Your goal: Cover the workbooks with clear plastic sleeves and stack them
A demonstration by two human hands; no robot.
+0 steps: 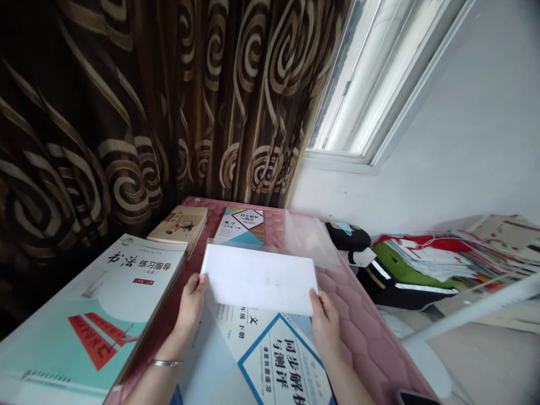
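A white sheet of paper [259, 278] lies level between my hands, with a thin clear plastic edge along its far side. My left hand [193, 301] grips its left end, thumb on top; a silver bangle circles that wrist. On the right end, my right hand [324, 320] is closed the same way. Beneath the sheet is a blue and white workbook [278, 354], partly covered by it. Beyond stands a smaller-looking maths workbook [240, 225], its near part hidden. A clear plastic book cover [310, 236] lies to the right of that.
At left sits a green and white calligraphy book [139, 281], with a stack of tan booklets [179, 225] behind it. The table has a pink quilted cover [358, 315]. A white lamp [430, 360], a dark phone [415, 397] and a bag with papers [405, 270] are on the right.
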